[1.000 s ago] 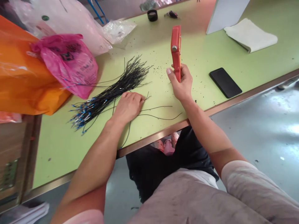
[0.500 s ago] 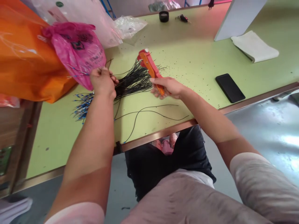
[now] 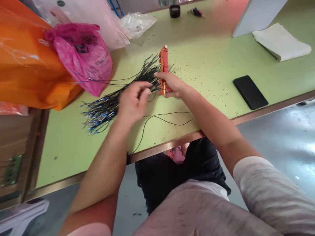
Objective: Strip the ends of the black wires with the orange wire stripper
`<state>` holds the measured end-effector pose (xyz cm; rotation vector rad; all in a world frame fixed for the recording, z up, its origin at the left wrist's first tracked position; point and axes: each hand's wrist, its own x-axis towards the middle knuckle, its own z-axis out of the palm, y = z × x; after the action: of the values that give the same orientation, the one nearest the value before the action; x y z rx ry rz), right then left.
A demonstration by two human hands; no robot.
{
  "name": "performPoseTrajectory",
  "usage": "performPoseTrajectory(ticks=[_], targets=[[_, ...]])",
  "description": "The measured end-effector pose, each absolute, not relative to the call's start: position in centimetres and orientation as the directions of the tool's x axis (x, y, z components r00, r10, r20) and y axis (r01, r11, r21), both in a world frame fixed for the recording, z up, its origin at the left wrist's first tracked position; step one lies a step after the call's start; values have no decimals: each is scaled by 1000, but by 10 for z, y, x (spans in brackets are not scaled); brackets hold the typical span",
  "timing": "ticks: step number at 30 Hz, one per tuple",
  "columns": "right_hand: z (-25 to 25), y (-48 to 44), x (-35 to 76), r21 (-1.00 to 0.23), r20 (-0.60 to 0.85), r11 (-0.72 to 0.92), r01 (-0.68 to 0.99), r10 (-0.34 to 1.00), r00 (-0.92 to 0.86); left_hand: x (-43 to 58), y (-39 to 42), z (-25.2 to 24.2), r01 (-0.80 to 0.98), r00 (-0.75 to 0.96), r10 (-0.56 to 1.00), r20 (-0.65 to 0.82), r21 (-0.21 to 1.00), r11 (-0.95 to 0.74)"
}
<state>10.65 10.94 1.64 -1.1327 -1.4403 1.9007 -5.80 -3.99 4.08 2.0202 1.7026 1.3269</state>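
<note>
Here's the bundle of black wires (image 3: 114, 97), slanting across the green bench (image 3: 211, 42), blue tips to the left. The right hand (image 3: 175, 86) has its grip wrapped around a red tool (image 3: 165, 62) beside the loose ends. The left hand (image 3: 133, 101) curls over the bundle; whether its grip pinches a wire, I can't tell. Farther right lies a phone (image 3: 250, 92).

Lettering (image 3: 82, 49) on the pink bag (image 3: 98, 54) and orange bag (image 3: 24, 73) is too blurred to read.
</note>
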Motion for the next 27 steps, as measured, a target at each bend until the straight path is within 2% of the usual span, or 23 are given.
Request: performPoseTrajectory(ticks=[3, 5, 7, 10, 12, 16, 19, 22, 27], targets=[[33, 122, 132, -950, -282, -190, 250, 865, -414, -45, -26, 11, 767, 188, 945, 269, 561, -312], [39, 131, 153, -937, -207, -82, 341, 915, -348, -48, -18, -6, 783, 235, 952, 197, 542, -305], [37, 135, 172, -945, -163, -46, 324, 925, -344, -66, -9, -18, 804, 162, 961, 224, 535, -260], [25, 130, 187, -984, -41, 18, 176, 945, -323, -104, 9, -23, 779, -162, 915, 369, 617, -111], [18, 122, 189, -995, -17, 20, 102, 937, -348, -117, 17, -17, 760, -224, 890, 398, 643, -95], [21, 107, 189, -997, 0, 34, 68, 895, -447, -89, 11, 5, 661, -275, 902, 332, 747, -73], [29, 98, 188, -988, 17, 96, 124, 850, -526, -55, -4, 18, 442, -267, 945, 186, 895, -51], [32, 89, 182, -983, 41, 136, 127, 826, -562, -40, -18, 24, 303, -243, 967, 83, 953, -6], [35, 72, 169, -996, -61, -85, -12, 797, -601, -40, -29, 31, 192, -237, 969, 65, 981, -18]])
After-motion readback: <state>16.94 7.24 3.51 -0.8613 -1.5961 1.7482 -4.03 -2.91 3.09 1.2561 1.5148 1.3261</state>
